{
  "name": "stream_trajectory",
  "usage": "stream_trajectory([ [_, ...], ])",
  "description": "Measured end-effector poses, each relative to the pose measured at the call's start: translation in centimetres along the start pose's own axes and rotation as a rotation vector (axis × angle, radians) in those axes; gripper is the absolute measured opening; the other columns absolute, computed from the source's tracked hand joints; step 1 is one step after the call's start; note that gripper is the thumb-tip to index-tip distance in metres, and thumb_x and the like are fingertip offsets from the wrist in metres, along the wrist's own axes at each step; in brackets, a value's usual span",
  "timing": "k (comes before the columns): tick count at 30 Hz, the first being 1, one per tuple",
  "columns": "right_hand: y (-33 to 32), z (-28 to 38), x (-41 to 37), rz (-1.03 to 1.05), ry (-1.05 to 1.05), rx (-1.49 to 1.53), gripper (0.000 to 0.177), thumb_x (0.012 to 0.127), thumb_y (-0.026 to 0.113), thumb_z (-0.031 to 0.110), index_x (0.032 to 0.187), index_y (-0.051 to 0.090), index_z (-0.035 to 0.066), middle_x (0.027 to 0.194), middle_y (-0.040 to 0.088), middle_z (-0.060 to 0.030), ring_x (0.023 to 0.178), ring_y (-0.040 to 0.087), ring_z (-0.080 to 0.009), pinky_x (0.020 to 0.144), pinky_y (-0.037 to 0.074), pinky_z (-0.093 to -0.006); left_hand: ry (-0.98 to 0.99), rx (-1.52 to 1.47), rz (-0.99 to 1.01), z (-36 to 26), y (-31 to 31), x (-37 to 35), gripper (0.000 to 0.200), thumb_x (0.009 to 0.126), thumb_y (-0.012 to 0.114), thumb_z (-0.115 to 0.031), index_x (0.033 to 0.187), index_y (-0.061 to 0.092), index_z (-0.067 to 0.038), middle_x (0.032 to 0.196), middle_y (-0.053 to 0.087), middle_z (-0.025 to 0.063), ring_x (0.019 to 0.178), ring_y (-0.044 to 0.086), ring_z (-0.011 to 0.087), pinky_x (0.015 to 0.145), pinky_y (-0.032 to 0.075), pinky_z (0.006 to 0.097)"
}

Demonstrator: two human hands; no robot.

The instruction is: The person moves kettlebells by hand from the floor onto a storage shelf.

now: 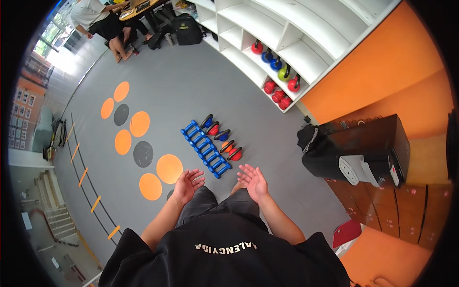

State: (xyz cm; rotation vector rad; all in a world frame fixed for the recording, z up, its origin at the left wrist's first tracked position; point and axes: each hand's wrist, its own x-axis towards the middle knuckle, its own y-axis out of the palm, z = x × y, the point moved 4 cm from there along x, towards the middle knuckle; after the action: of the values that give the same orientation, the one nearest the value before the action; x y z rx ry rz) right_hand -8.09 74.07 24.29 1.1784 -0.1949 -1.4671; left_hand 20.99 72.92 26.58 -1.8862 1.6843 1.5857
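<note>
Looks like a pause tbh, bare left hand (188,185) and right hand (254,182) loosely spread, holding nothing, glossy blue knob-ended dumbbells (206,150) lined up at 11 o'clock, so grabbing one means bending lower.

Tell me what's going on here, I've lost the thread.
The person's left grip and right grip are both open and empty, palms showing. Just beyond them, blue dumbbells lie in a row on the gray floor, with five kettlebells lined up alongside. More kettlebells stand in the white shelving unit farther off.
</note>
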Motion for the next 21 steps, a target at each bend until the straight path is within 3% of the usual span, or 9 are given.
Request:
stream_trajectory([
  [9,3.7,0.9,7.7,0.017,0.031,-0.035,0.055,0.105,0.032,0.047,0.137,0.046,0.004,0.14,0.053,-0.0147,0.12,0.055,-0.0293,0.104,0.042,-0.0445,-0.007,-0.011,-0.03,-5.0,-1.3,4.0,0.048,0.101,0.042,-0.043,0.123,0.055,-0.002,0.124,0.062,0.0158,0.106,0.063,0.0276,0.097,0.049,0.0418],
  [21,14.7,-8.2,10.1,-0.301,-0.212,0.079,0.053,0.105,0.034,0.045,0.136,0.048,0.004,0.139,0.054,-0.0137,0.118,0.056,-0.0274,0.102,0.042,-0.0435,-0.29,0.094,0.18,-19.7,-10.5,14.8,0.045,0.101,0.043,-0.042,0.121,0.055,-0.003,0.124,0.064,0.0142,0.104,0.064,0.0277,0.095,0.05,0.0382],
])
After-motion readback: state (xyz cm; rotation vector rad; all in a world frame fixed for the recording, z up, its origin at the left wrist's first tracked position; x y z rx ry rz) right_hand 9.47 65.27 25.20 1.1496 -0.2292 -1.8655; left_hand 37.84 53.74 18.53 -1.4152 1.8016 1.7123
